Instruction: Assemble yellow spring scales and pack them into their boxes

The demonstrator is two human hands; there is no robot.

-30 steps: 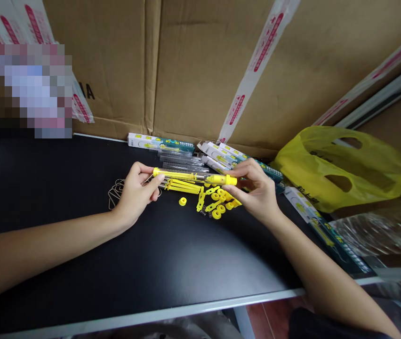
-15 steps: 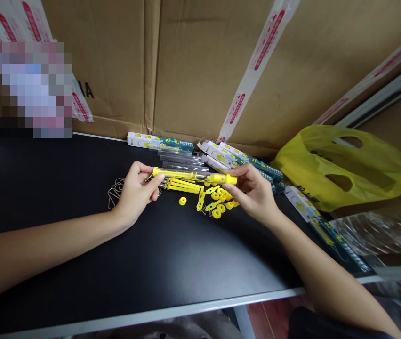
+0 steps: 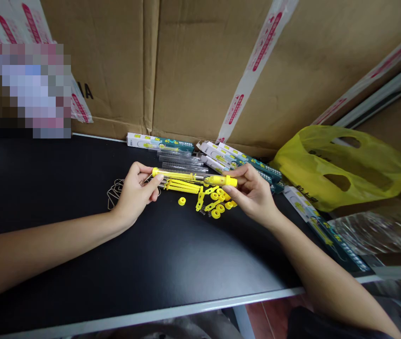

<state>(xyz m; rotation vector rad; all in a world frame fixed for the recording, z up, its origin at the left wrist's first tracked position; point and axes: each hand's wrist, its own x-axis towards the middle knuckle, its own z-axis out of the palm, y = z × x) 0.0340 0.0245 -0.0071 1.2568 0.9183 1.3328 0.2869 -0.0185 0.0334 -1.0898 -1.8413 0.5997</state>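
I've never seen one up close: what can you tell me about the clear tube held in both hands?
The clear tube looks like plastic, slim and straight, with a yellow piece at each end and yellow and metallic-looking parts inside. It is held nearly level above the tabletop, its right end slightly lower in view. The left hand pinches the left end; the right hand grips the right end.
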